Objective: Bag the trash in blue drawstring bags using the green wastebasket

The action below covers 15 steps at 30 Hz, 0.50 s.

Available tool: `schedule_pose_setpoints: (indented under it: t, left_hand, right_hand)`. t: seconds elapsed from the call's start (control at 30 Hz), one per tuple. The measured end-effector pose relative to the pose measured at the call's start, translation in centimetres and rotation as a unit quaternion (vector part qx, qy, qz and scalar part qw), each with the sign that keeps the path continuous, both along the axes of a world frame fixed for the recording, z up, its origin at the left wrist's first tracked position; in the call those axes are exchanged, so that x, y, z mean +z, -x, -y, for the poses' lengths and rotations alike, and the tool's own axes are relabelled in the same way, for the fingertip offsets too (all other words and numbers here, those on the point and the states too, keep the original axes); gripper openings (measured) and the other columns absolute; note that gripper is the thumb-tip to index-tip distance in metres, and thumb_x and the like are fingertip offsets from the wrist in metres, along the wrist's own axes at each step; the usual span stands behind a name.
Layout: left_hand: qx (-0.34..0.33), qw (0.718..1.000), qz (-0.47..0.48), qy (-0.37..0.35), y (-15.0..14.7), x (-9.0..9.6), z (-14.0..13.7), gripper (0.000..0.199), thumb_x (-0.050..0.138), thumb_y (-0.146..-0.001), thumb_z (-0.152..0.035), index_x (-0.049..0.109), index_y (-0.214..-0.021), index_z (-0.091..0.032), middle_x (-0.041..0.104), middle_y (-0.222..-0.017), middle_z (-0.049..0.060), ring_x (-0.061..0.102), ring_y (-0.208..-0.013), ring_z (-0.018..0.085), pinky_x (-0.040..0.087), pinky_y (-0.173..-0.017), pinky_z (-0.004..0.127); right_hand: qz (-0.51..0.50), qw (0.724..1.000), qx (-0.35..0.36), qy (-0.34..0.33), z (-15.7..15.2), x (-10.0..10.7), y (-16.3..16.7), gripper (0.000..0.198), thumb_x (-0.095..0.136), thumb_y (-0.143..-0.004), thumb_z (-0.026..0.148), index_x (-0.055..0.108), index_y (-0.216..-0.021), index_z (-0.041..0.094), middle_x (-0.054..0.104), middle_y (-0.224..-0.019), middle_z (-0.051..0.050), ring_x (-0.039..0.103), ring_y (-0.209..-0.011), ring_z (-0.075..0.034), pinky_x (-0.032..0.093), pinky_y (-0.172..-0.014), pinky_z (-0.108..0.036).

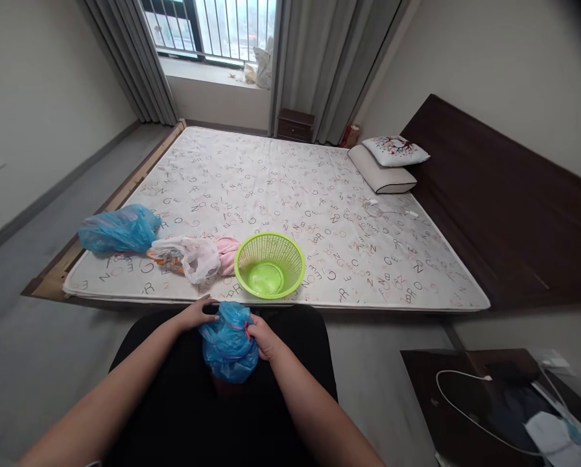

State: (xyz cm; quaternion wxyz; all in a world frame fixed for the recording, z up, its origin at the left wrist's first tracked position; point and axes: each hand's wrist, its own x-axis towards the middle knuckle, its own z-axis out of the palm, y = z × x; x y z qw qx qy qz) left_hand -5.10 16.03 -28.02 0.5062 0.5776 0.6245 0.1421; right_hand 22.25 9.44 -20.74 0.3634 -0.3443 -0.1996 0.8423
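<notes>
A crumpled blue plastic bag rests on my lap, between my two hands. My left hand holds its upper left edge, thumb against the plastic and some fingers hidden. On the other side, my right hand is closed on the bag's upper right edge. A thin red strip shows beside the right thumb; whether it is a tie or a handle I cannot tell. What the bag contains is hidden. Just beyond it, a green plastic basket with latticed sides stands upright on the mattress edge and holds nothing.
On the mattress left of the basket lie a pink cloth, a white plastic bag and a larger blue bag. Pillows lie by the headboard. A dark bedside table with a white cable stands right.
</notes>
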Motion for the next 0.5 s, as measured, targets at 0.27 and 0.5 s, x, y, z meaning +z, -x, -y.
schedule_pose_setpoints:
  t: [0.27, 0.5]
  left_hand:
    - [0.046, 0.987, 0.126, 0.089, -0.7, -0.8, 0.9, 0.111, 0.094, -0.049, -0.042, 0.051, -0.148, -0.017, 0.063, -0.139, 0.024, 0.053, -0.136, 0.041, 0.041, -0.113, 0.053]
    - [0.082, 0.969, 0.191, 0.133, -1.6, 1.1, 1.8, 0.061, 0.094, -0.047, -0.036, 0.078, -0.102, -0.013, 0.077, -0.074, 0.007, 0.074, -0.081, 0.033, 0.057, -0.08, 0.042]
  right_hand:
    - [-0.031, 0.999, 0.018, 0.022, -0.2, 1.1, -1.1, 0.024, 0.068, -0.069, 0.037, 0.07, -0.082, 0.017, 0.071, -0.079, -0.004, 0.066, -0.088, -0.026, 0.052, -0.086, -0.039]
    - [0.022, 0.998, -0.031, 0.046, 0.0, 0.1, -2.2, 0.036, 0.059, -0.075, 0.051, 0.071, -0.086, 0.019, 0.075, -0.088, -0.009, 0.065, -0.106, -0.031, 0.052, -0.09, -0.044]
